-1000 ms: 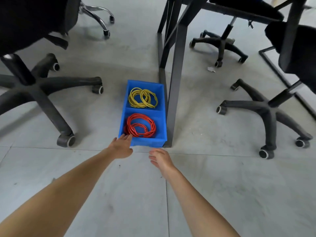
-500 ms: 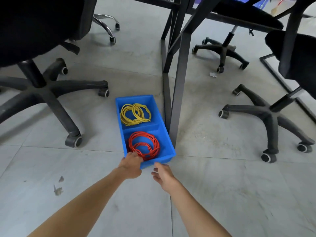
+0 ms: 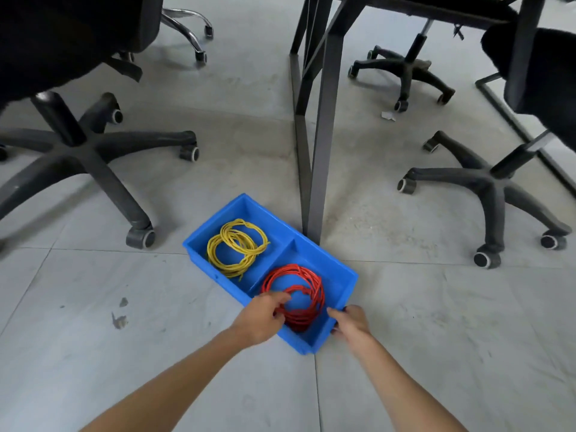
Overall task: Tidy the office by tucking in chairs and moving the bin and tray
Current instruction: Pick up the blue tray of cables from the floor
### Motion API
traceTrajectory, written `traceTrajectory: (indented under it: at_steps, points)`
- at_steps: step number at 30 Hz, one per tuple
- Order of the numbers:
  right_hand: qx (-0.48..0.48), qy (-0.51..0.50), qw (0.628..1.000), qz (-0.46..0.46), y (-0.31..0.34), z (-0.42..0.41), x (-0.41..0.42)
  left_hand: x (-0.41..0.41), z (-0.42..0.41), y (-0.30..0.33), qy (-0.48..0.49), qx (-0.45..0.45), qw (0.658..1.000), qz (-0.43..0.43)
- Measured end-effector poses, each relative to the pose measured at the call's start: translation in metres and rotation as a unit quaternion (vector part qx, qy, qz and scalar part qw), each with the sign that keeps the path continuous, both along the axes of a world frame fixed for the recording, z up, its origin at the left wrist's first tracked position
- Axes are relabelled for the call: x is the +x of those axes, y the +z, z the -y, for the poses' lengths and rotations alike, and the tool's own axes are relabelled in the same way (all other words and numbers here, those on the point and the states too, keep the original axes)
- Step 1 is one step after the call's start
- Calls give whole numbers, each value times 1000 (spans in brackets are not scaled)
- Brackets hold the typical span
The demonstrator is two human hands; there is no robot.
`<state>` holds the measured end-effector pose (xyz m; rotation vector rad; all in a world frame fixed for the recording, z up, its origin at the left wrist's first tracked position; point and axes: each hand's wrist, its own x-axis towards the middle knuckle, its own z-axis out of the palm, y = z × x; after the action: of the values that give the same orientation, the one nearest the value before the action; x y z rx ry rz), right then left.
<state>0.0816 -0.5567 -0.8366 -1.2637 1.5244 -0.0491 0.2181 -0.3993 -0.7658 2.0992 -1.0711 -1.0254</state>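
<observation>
I look down from the head camera at a grey tiled office floor, and I judge the tidying to be midway at best: the blue tray (image 3: 338, 271) is in hand and not yet put anywhere, it sits on the floor turned at an angle, its far long side just beside the foot of a dark desk leg (image 3: 321, 169). My left hand (image 3: 261, 318) grips the tray's near-left wall, fingers curled over the rim into the near compartment and touching the red wire coil (image 3: 297, 296) lying there. My right hand (image 3: 350, 319) holds the near-right rim, fingers curled round it. The far compartment holds a yellow wire coil (image 3: 237, 246), apart from the red one behind a divider. A black office chair (image 3: 78, 141) on the left and another office chair (image 3: 489, 182) on the right stand out from the desk, so they look left to tuck in. I see no bin in this view.
</observation>
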Motion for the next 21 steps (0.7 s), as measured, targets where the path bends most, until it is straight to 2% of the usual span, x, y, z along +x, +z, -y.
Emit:
traceTrajectory:
  at_steps: [5, 9, 11, 14, 16, 21]
  points:
    - [-103, 39, 989, -103, -7, 56, -21, 62, -4, -7, 118, -3, 988, 95]
    - [-144, 51, 981, -117, 3, 80, -18, 93, -1, -12, 178, 45, 972, 147]
    - [-159, 29, 982, -100, 3, 83, -15, 103, 4, -18, 188, 93, 968, 135]
    - [-175, -3, 982, -71, 0, 85, -12, 107, 13, -27, 241, 167, 956, 28]
    - [-170, -13, 984, -51, 1, 87, -12, 104, 16, -34, 277, 178, 944, -22]
    - [-123, -3, 990, -66, 7, 95, -9, 100, 9, -46, 309, 183, 933, 30]
